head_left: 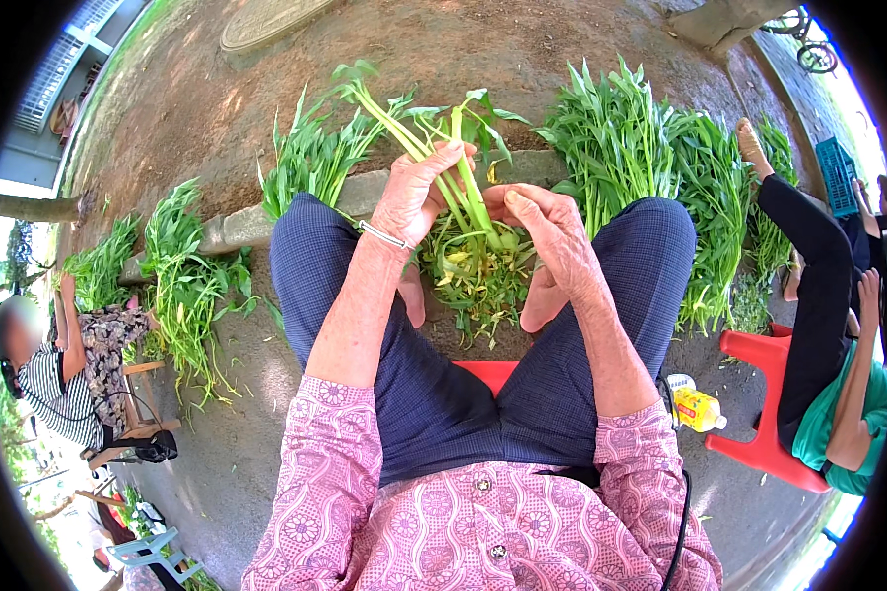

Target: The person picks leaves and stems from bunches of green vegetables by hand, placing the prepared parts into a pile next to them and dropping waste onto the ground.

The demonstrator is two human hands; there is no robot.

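Note:
My left hand (416, 195) is closed around a few pale green stalks of a leafy vegetable (473, 197), raised between my knees. Their leafy tops point away from me, and the thick cut ends slant down toward my lap. Just right of the stalks, my right hand (552, 229) has its thumb and fingers pinched together beside them. Whatever those fingertips hold, if anything, is too small to make out. Below both hands, a heap of torn leaves and yellowed trimmings (463, 295) lies on the ground between my bare feet.
Leafy bundles lean on a low stone curb (365, 192): one bundle (315, 158) ahead left, larger piles (616, 138) ahead right, more (182, 286) farther left. A yellow-labelled bottle (697, 406) lies by my right thigh. Seated people (54, 384) are at both sides; a red stool (764, 414) stands right.

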